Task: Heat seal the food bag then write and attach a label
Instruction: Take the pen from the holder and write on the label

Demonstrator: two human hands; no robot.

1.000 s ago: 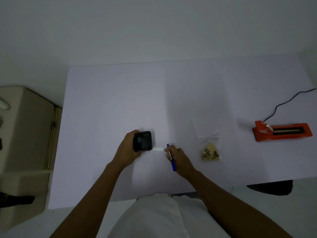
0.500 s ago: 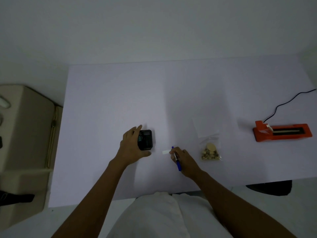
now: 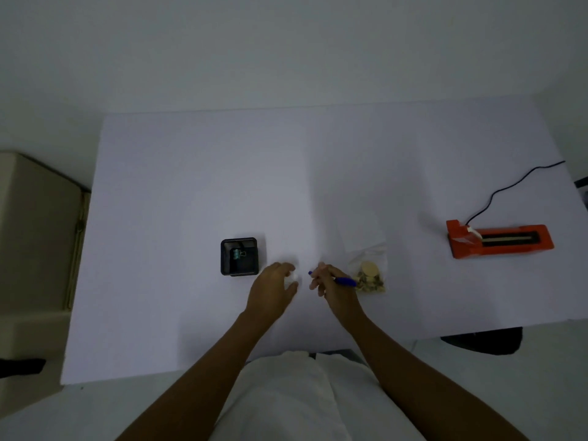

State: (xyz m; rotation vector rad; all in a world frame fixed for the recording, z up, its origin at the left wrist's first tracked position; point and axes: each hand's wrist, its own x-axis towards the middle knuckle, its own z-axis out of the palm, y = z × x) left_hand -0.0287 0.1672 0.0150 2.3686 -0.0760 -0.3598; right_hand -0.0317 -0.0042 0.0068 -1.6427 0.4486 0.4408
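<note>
Label pinched, pen gripped

Left hand (image 3: 273, 289) fingers pinch the small white paper label (image 3: 294, 277); right hand (image 3: 331, 281) clenches the blue plastic pen (image 3: 342, 281). The adhesive label may crumple between fingertips.

A single wide-angle head-worn view looks steeply down and forward toward twelve o'clock over the nearby pale lavender rectangular table (image 3: 197, 186), both forearms entering from six o'clock.
</note>
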